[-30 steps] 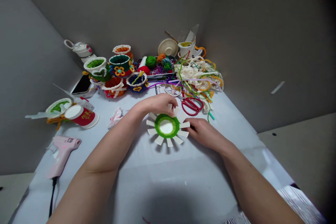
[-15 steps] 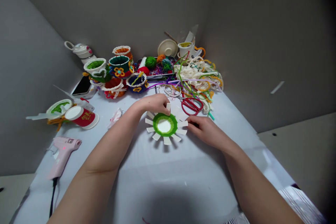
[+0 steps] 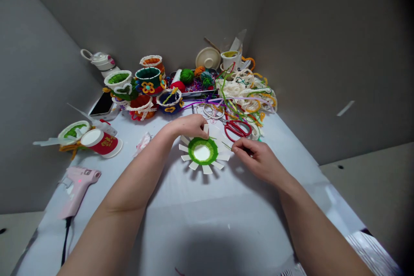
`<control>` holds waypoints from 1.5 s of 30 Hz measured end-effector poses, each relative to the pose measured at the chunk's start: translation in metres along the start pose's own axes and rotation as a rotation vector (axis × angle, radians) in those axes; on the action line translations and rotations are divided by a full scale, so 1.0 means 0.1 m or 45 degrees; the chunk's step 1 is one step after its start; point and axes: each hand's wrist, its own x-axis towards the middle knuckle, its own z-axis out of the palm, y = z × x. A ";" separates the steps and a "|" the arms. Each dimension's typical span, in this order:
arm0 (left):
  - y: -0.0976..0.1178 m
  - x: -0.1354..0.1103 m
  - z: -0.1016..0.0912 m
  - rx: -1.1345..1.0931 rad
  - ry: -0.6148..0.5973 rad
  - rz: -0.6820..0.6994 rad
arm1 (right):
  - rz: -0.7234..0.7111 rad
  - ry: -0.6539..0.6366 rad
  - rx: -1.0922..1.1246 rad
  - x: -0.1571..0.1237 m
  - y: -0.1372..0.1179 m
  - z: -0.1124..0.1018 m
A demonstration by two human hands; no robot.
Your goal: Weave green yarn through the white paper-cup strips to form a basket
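Note:
A paper cup [image 3: 211,158] cut into splayed white strips, with green yarn woven round its base, sits in front of me. My left hand [image 3: 195,126] pinches its far rim at one upright strip, thumb on the woven green band. To the right of the cup, my right hand [image 3: 251,154] has thumb and fingertips closed on a thin green yarn end [image 3: 226,144]. The yarn runs from the far side of the cup toward these fingertips. Just beyond my right hand lie red-handled scissors [image 3: 237,130].
At the left lie a pink glue gun [image 3: 77,189] with a black cord and a red-and-white paper cup [image 3: 102,142]. Several decorated yarn cups [image 3: 148,81] stack at the back. A tangle of lace and yarn [image 3: 247,88] lies back right, beside a tray with yarn balls [image 3: 186,76].
My right hand has moved slightly right and away from the cup, and a length of green yarn now shows between them. My left hand stays at the cup's far rim.

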 end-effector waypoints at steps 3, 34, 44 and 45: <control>-0.03 0.00 -0.01 -0.014 -0.005 -0.004 | -0.038 0.013 -0.062 0.00 0.00 -0.01; 0.18 -0.01 0.04 -0.074 -0.082 0.306 | -0.008 -0.304 -0.252 0.04 0.11 0.14; 0.12 0.01 0.08 -0.097 -0.161 0.226 | -0.029 -0.282 -0.246 0.04 0.11 0.12; 0.10 0.01 0.07 -0.097 -0.128 0.199 | -0.021 -0.267 -0.238 0.04 0.10 0.10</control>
